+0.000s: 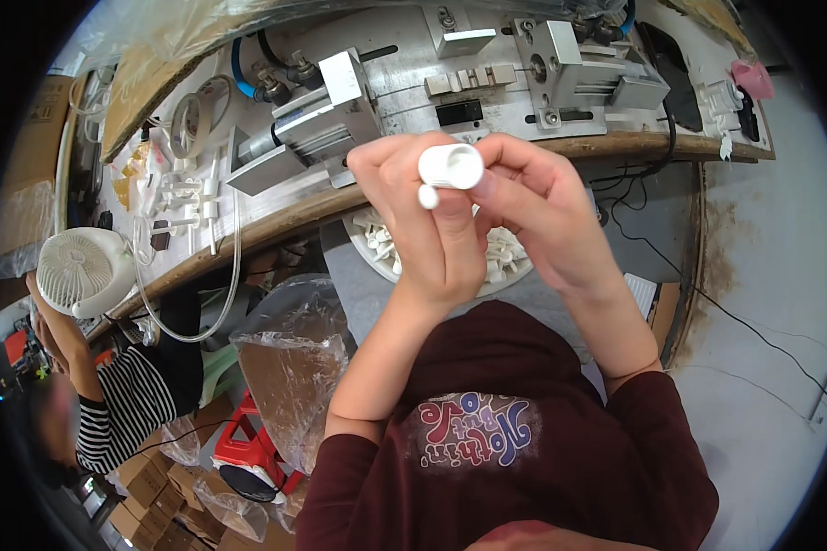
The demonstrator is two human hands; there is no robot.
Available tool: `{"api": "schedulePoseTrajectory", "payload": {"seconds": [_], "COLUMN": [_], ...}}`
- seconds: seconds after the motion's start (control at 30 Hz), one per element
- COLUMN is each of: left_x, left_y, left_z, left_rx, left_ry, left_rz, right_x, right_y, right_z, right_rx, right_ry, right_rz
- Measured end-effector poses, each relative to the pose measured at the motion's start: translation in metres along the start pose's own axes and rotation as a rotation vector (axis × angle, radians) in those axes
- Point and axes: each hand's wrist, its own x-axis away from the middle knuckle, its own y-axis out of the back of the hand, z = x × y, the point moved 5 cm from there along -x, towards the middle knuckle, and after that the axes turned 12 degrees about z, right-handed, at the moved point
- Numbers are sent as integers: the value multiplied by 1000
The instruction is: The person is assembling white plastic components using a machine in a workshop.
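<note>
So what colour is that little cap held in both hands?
White, plain with no pattern; the cap shows best in the head view.

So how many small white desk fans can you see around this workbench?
1. The small round white desk fan stands at the left end of the wooden workbench, beside a person in a striped sleeve. Others may be hidden.
</note>
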Motion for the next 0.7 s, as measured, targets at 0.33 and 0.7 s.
{"api": "schedulePoseTrajectory", "payload": {"seconds": [0.33, 0.7], "left_x": [-22, -4], "left_y": [18, 51], "left_z": [6, 3], "left_rx": [303, 394], "left_ry": [193, 385], "left_rz": [-57, 133], "right_x": [19, -2], "right_y": [13, 11], "right_z": [45, 30], "right_rx": [181, 1750], "right_ry": [116, 480], "right_rz": [33, -75]}}
